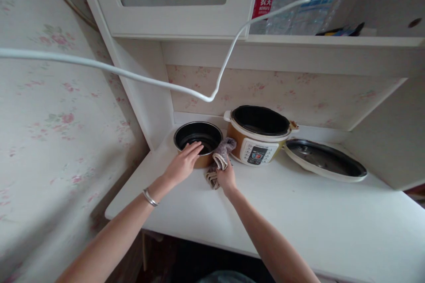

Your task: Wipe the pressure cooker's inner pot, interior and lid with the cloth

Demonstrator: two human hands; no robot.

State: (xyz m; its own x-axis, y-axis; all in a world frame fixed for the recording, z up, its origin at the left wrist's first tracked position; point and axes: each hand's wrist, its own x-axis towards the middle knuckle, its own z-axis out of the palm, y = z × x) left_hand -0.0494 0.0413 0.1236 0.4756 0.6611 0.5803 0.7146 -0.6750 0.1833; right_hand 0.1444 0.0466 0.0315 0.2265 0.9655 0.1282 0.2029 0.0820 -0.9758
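Observation:
A round inner pot [198, 161], black inside and brownish outside, stands upright on the white countertop. My left hand [185, 162] reaches over its near rim, fingers stretched out and close together above the dark interior; whether the fingertips touch the inside I cannot tell. A bunched grey-purple cloth [222, 154] with pale stripes is gripped in my right hand [227, 177], just right of the pot. The cloth's upper end lies against the front left of a gold and white electric cooker [259, 139], whose lid is off and whose dark inside shows.
To the right of the cooker, a detached lid [325, 159] lies with its dark underside up. A white cable [139, 75] crosses in front, below a cabinet [186, 20]. Plastic bottles [292, 0] fill the shelf at upper right. The countertop [299, 216] has a rounded left corner beside the flowered wall.

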